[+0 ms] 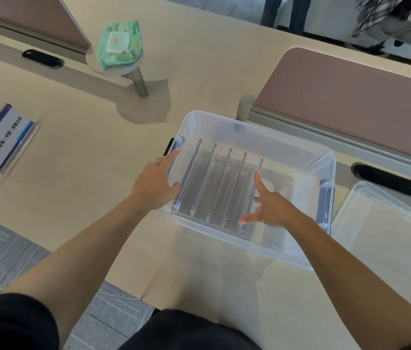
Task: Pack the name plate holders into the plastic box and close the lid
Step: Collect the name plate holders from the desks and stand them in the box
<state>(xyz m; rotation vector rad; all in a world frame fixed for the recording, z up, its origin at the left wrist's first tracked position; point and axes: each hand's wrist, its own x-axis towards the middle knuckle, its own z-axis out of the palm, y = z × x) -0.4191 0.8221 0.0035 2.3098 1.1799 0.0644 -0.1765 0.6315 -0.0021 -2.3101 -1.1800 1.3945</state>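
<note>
Right hand [272,208] reaches into the translucent, smooth-walled plastic box [250,246] with fingers straight and spread, gripping nothing. Its index tip and thumb are at the rightmost of five thin, clear name plate holders [227,183], which stand on edge in a parallel row in the box's left half. Left hand [156,180] curls its fingers over the box's left rim on the pale wood-grain surface [85,147], the translucent lid [386,223] lies just right of the box, and a blurred printed holder [2,140] stands well apart to the left.
</note>
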